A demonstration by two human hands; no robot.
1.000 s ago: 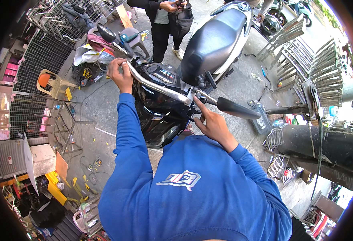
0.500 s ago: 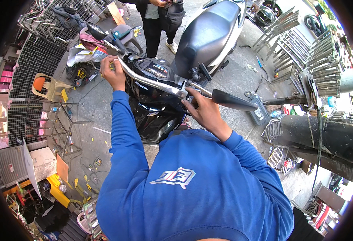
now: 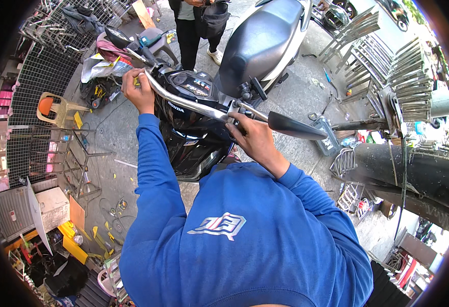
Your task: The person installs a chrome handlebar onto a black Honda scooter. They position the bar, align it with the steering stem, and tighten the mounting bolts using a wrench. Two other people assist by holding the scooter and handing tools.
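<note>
Curling around the left end of the curved silver tube (image 3: 183, 104), the left hand (image 3: 138, 91) appears clamped there. The right hand (image 3: 255, 135) has thumb and fingertips at the other end; whether that grip is clamped or merely touching cannot be told. The tube lies across the scooter (image 3: 183, 148), over its black front and below the padded seat (image 3: 260, 43) in view. So far, it spans the front crosswise; the hands hide its ends, so whether fastening is finished or remaining is unclear. The right mirror (image 3: 296, 126) juts out beside the right hand. Farther out, a bystander (image 3: 187, 41) stands beyond the scooter, near the seat.
</note>
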